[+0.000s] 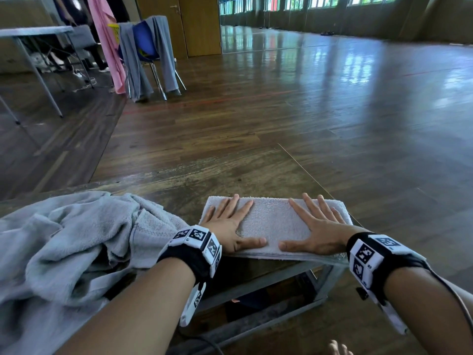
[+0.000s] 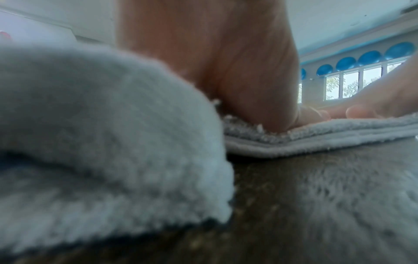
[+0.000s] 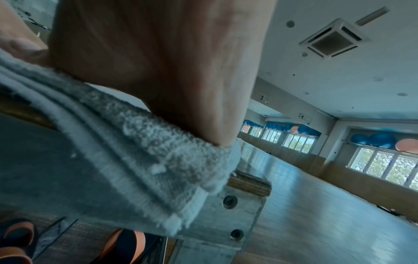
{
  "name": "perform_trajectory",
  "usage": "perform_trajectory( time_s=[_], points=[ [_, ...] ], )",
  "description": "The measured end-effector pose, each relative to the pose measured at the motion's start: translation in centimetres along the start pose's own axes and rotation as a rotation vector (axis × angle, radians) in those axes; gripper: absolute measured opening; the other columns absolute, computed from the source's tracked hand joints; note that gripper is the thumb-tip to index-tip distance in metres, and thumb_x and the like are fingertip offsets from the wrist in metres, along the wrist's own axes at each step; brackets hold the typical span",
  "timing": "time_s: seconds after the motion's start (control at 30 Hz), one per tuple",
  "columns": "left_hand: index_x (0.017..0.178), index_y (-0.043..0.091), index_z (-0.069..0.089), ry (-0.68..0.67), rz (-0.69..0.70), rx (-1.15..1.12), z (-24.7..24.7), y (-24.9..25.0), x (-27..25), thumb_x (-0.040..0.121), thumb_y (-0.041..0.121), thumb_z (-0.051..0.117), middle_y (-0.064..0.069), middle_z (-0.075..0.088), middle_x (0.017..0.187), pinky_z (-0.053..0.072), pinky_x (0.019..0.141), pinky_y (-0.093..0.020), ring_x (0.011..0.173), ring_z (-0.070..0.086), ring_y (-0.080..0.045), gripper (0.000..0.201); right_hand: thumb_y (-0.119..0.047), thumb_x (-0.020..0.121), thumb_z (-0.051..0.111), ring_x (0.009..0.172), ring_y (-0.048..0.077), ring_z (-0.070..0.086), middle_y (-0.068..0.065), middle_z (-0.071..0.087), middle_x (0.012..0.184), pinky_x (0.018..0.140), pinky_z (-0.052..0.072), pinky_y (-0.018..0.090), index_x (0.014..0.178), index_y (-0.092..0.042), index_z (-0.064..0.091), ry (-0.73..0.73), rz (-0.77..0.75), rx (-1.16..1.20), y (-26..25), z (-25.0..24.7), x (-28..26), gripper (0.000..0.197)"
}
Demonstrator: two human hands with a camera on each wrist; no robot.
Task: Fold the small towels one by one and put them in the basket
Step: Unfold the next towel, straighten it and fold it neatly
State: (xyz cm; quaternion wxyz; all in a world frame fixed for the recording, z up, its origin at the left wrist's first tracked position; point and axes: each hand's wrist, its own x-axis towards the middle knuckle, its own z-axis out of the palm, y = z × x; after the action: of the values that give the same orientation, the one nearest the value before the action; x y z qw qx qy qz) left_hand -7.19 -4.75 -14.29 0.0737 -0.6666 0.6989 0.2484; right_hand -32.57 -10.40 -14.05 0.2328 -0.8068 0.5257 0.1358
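- At the lower left of the head view lies a heap of unfolded grey towels (image 1: 76, 242) — by the look of it, these are what is left to fold, though how many are in the heap cannot be told.
- Just right of the heap, the left hand (image 1: 227, 226) lies flat on the left end of the folded towel (image 1: 275, 224), fingers straight and spread, thumb pointing right along the near edge.
- In the lower centre, the towel is a narrow strip of several layers, as the left wrist view shows at its stacked edge (image 2: 316, 142). It rests on the wooden table (image 1: 179, 180), its near edge overhanging the table's front.
- Further right, the right hand (image 1: 317, 226) mirrors the other — palm down, fingers straight and apart, thumb pointing left, the two thumb tips close but not touching.
- Both hands sit on top of the towel and press it; neither grips it.
- I judge this towel to be mid-fold, being smoothed; a further fold probably remains.
- No basket shows in any view, so how many towels are already put away cannot be told.
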Motion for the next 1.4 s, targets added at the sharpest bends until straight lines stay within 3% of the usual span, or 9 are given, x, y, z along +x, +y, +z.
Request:
perform_trajectory(
  time_s=[0.3, 0.47, 0.57, 0.63, 0.7, 0.77, 0.97, 1.27, 1.4],
  points=[
    [0.147, 0.052, -0.025, -0.015, -0.038, -0.039, -0.5, -0.7, -0.9, 0.059, 0.097, 0.047, 0.014, -0.038, 0.156, -0.014, 0.120, -0.053, 0.144, -0.034, -0.010, 0.122, -0.112, 0.021, 0.031, 0.141, 0.028, -0.045, -0.001, -0.048, 0.154, 0.118, -0.020, 0.056, 0.146, -0.043, -0.038, -0.030, 0.135, -0.007, 0.1, -0.5, -1.4, 0.159],
    [0.146, 0.053, -0.024, 0.000, -0.045, -0.033, -0.3, -0.7, -0.6, 0.055, 0.100, 0.044, 0.015, -0.036, 0.157, -0.013, 0.119, -0.056, 0.145, -0.032, -0.010, 0.123, -0.107, 0.039, 0.044, 0.144, 0.027, -0.042, 0.000, -0.042, 0.158, 0.114, -0.024, 0.056, 0.150, -0.039, -0.035, 0.039, 0.162, -0.006, -0.3, -0.3, -1.5, 0.152],
    [0.149, 0.052, -0.018, 0.053, -0.041, -0.001, -0.2, -0.8, -0.5, 0.055, 0.102, 0.029, 0.013, -0.027, 0.162, -0.013, 0.119, -0.056, 0.149, -0.024, -0.010, 0.117, -0.103, 0.047, 0.049, 0.147, 0.028, -0.035, 0.004, -0.043, 0.158, 0.119, -0.013, 0.054, 0.152, -0.031, -0.034, 0.176, 0.126, 0.001, -1.1, -1.1, -1.7, 0.152],
    [0.153, 0.049, -0.009, 0.128, -0.035, 0.008, 0.0, -0.8, -0.4, 0.063, 0.096, 0.016, 0.010, -0.017, 0.165, -0.009, 0.120, -0.055, 0.151, -0.016, -0.011, 0.104, -0.096, 0.062, 0.051, 0.156, 0.032, -0.005, 0.011, -0.012, 0.167, 0.122, 0.015, 0.051, 0.159, -0.023, -0.010, 0.329, 0.131, 0.000, -2.1, -1.9, -2.0, 0.137],
    [0.154, 0.047, -0.002, 0.187, -0.030, -0.008, 0.1, -0.9, -0.2, 0.077, 0.087, 0.009, 0.008, -0.010, 0.166, -0.005, 0.121, -0.053, 0.152, -0.011, -0.011, 0.087, -0.082, 0.080, 0.053, 0.130, 0.030, 0.046, 0.011, 0.045, 0.146, 0.096, 0.046, 0.044, 0.142, -0.018, 0.031, 0.394, 0.162, -0.016, -3.0, -2.5, -2.3, 0.092],
    [0.154, 0.048, 0.003, 0.234, -0.037, -0.008, 0.2, -1.0, -0.1, 0.094, 0.072, 0.010, 0.009, -0.005, 0.167, -0.002, 0.120, -0.050, 0.153, -0.008, -0.011, 0.066, -0.071, 0.087, 0.054, 0.101, 0.024, 0.060, 0.003, 0.065, 0.118, 0.074, 0.044, 0.037, 0.127, -0.018, 0.039, 0.341, 0.172, -0.045, -3.8, -2.5, -2.3, 0.068],
    [0.151, 0.040, 0.025, 0.373, -0.054, 0.012, -0.2, -1.4, -0.5, 0.104, 0.049, 0.018, 0.010, 0.027, 0.159, 0.014, 0.115, -0.049, 0.146, 0.018, -0.015, 0.049, -0.065, 0.089, 0.058, 0.135, 0.033, 0.049, 0.018, 0.042, 0.153, 0.105, 0.046, 0.043, 0.156, -0.016, 0.018, 0.250, 0.159, 0.052, -5.0, -1.9, -1.7, 0.092],
    [0.127, 0.018, 0.048, 0.441, -0.208, 0.043, -0.7, -2.5, -2.0, 0.100, 0.050, 0.032, -0.005, 0.052, 0.132, 0.027, 0.109, -0.046, 0.128, 0.037, -0.025, 0.045, -0.052, 0.093, 0.056, 0.130, 0.034, 0.045, 0.015, 0.049, 0.140, 0.091, 0.042, 0.044, 0.140, -0.016, 0.041, 0.343, 0.114, 0.132, -6.1, -2.3, -0.6, 0.061],
    [0.111, 0.017, 0.050, 0.441, -0.250, 0.025, -0.8, -2.6, -2.6, 0.098, 0.049, 0.040, -0.005, 0.060, 0.120, 0.030, 0.104, -0.046, 0.117, 0.046, -0.027, 0.036, -0.045, 0.094, 0.057, 0.129, 0.036, 0.044, 0.019, 0.044, 0.139, 0.102, 0.040, 0.043, 0.141, -0.014, 0.041, 0.285, 0.090, 0.180, -6.4, -1.8, -0.1, 0.059]
  ],
)
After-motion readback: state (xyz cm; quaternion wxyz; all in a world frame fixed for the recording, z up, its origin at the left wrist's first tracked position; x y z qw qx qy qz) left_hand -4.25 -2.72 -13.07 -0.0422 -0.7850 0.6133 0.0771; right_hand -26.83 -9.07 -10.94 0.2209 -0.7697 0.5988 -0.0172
